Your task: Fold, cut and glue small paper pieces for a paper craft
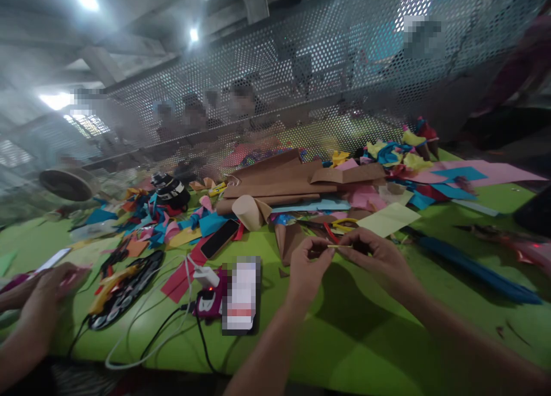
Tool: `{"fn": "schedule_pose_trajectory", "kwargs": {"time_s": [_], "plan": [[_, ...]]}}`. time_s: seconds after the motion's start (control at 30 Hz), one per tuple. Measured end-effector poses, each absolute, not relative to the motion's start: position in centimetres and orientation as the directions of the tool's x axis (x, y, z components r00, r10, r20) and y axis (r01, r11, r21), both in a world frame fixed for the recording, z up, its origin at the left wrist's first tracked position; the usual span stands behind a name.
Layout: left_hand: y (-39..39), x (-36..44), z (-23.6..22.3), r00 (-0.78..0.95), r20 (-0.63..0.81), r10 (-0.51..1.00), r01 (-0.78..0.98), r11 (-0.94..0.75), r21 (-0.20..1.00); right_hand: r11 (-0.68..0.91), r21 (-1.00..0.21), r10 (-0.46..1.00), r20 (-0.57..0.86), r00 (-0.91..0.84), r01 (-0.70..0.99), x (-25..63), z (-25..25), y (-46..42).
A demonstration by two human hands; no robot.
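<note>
Between my two hands, above the green table (pixel 344 350), is a thin yellowish strip (pixel 340 246); it is too small to tell its material. My left hand (pixel 310 264) pinches one end between thumb and fingertips. The other end sits in the closed fingers of my right hand (pixel 379 258). Just beyond my hands lie scissors with red and yellow handles (pixel 344 226) and a pale yellow paper sheet (pixel 388 219). A brown paper cone (pixel 282 244) stands close to my left hand.
A lit phone (pixel 241 295), a purple power strip (pixel 209 304) and looping cables lie to the left. Brown paper (pixel 275 181) and coloured scraps fill the back, before a perforated metal screen (pixel 275 97). A blue tool (pixel 477 270) lies right. Another person's hands (pixel 41 301) are at far left.
</note>
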State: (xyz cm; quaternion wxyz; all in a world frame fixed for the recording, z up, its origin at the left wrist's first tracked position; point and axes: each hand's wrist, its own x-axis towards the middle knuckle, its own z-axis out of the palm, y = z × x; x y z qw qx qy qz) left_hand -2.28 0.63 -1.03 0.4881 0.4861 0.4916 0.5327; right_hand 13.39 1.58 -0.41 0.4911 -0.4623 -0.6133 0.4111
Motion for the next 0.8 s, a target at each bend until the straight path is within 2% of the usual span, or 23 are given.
{"fn": "schedule_pose_trajectory", "kwargs": {"time_s": [0.8], "plan": [[0.82,-2.23,-1.43,-0.037,0.057,0.998,-0.01,-0.058,0.998,0.268,-0.947,0.962,0.253,-0.1,0.177,13.29,-0.61,1.5]]}}
